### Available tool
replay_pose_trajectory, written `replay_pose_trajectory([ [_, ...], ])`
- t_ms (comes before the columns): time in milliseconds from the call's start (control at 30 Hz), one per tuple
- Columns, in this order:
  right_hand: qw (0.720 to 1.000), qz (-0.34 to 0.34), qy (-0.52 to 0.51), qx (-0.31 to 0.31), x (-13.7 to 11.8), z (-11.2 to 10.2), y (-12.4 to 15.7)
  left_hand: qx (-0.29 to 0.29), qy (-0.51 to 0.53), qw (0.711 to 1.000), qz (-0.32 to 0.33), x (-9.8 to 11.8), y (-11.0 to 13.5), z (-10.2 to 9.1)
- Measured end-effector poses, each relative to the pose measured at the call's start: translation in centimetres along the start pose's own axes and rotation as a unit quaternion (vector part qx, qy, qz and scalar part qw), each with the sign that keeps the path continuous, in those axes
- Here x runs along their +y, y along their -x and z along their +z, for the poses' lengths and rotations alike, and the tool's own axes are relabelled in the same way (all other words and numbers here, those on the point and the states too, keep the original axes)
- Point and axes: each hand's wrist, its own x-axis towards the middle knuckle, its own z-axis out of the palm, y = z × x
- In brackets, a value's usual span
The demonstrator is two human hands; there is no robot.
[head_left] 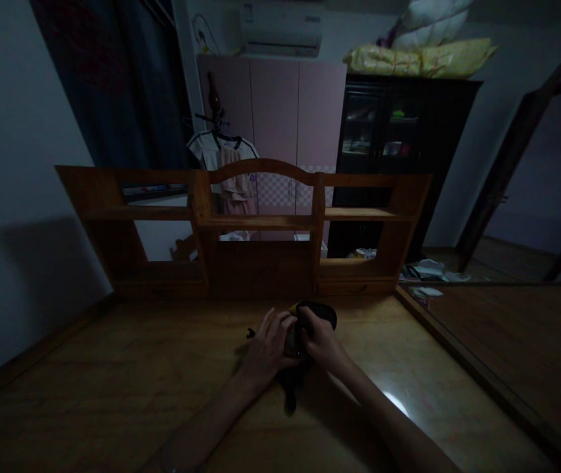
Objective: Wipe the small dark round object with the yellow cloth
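Between my two hands, over the wooden desktop, is a dark rounded object (328, 314) that looks like a small case; the dim light hides its exact kind. My left hand (271, 343) is curled around its left side, thumb underneath. On its upper right part, my right hand (320, 336) has its fingers bent and pressed in. A small yellow patch (293, 309) shows near the fingertips. Below the hands, a black strap-like piece (290, 394) lies on the desktop. A small black end (250, 334) sticks out left of my left hand.
A wooden shelf unit (255, 223) stands along the far edge of the desktop (162, 374). A white wall (29, 249) rises at the left. To the right, past a raised wooden edge (468, 368), lies another brown surface (517, 341). Wardrobes (275, 112) stand behind.
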Motion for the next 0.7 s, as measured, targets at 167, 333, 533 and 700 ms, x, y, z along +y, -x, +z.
replay_pose_trajectory([
  [167,0.999,0.017,0.036,0.001,0.19,0.12,-0.03,-0.021,-0.014,0.999,0.029,-0.16,-0.10,-0.16],
  [333,0.995,0.058,0.076,0.017,0.10,0.30,0.15,-0.010,0.013,0.999,0.031,-0.10,-0.27,-0.36],
  [533,0.993,0.062,0.095,0.017,0.03,0.38,0.17,-0.025,0.029,0.999,0.017,0.00,-0.28,-0.58],
  [700,0.996,0.038,0.084,0.010,-0.12,0.37,0.10,-0.004,0.026,1.000,0.014,-0.11,-0.14,-0.37],
])
